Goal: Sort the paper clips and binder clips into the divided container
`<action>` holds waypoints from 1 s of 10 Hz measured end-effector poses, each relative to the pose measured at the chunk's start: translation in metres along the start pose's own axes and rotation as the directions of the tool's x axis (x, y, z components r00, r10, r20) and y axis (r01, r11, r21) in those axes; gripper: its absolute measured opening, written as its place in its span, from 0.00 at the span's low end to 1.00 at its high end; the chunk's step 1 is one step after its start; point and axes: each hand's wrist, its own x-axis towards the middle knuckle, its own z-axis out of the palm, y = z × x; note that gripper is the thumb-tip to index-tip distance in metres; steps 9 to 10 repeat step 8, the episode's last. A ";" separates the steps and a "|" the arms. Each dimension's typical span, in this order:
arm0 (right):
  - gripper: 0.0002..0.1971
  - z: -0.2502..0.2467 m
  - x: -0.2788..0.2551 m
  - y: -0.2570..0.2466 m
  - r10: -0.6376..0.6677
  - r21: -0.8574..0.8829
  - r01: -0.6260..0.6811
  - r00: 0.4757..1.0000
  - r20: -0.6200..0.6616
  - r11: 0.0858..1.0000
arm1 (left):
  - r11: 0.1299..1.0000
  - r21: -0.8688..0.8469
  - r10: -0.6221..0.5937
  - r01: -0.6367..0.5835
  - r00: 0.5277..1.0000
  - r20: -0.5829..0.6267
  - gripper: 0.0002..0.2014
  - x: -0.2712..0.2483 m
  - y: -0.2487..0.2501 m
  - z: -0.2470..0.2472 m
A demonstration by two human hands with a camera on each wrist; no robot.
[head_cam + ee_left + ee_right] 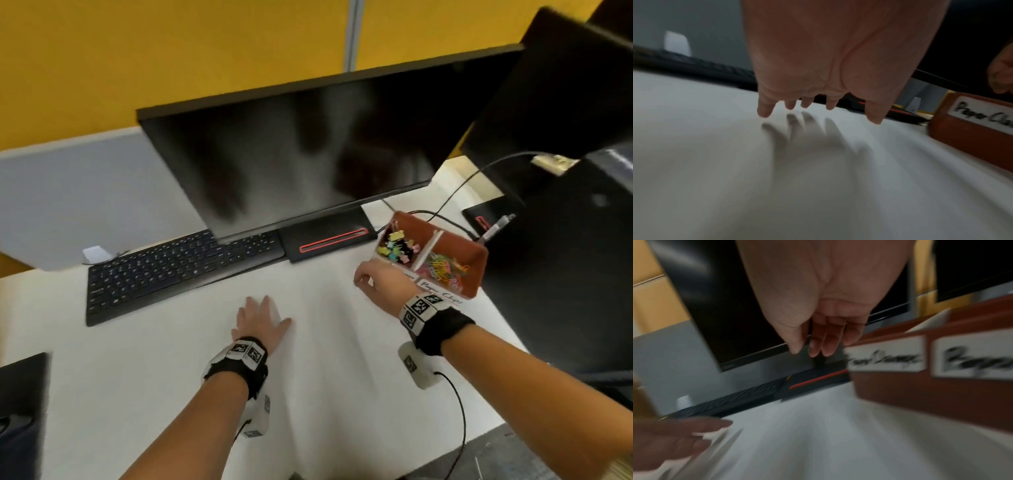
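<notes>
A red-brown divided container [479, 263] stands on the white desk at the right, in front of the monitor. Its left compartment holds coloured binder clips [399, 247]. Behind a white divider [428, 251], the right compartment holds coloured paper clips [443, 270]. My right hand [371, 279] is at the container's near left corner, fingers loosely curled with nothing in them [812, 347]; the blur hides whether they touch the container [920, 395]. My left hand [262, 322] hovers flat just above the bare desk, fingers spread and empty [818, 104]. The container [966, 138] lies to its right.
A black monitor [294, 161] and its base [325, 238] stand behind the work area, with a black keyboard [178, 270] at the left. A second screen and black equipment [582, 274] crowd the right side. Cables [459, 411] trail over the desk's [154, 377] right front edge.
</notes>
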 end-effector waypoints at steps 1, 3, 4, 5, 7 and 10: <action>0.06 -0.037 -0.017 0.049 0.162 0.028 -0.159 0.974 -0.159 0.987 | 1.000 0.005 0.012 -0.012 0.999 0.032 0.44 -0.006 0.058 0.027; 0.06 -0.058 -0.028 0.120 0.407 -0.066 -0.419 0.903 -0.139 0.906 | 0.986 0.156 -0.076 0.056 0.989 0.125 0.56 -0.009 0.091 0.068; 0.10 -0.059 -0.025 0.133 0.409 -0.174 -0.417 0.909 -0.079 0.892 | 0.977 0.203 -0.087 0.061 0.989 0.121 0.55 -0.007 0.090 0.069; 0.14 -0.058 -0.018 0.142 0.354 -0.178 -0.363 0.932 -0.079 0.915 | 0.975 0.212 -0.098 0.071 0.988 0.119 0.54 -0.008 0.093 0.069; 0.16 -0.078 -0.007 0.129 0.292 0.009 -0.296 0.933 -0.210 0.955 | 0.969 0.230 -0.129 0.090 0.979 0.159 0.54 -0.008 0.096 0.062; 0.13 -0.108 0.001 0.096 0.169 0.218 -0.085 0.899 -0.404 0.972 | 0.995 0.101 -0.035 0.024 0.994 0.106 0.47 -0.009 0.087 0.057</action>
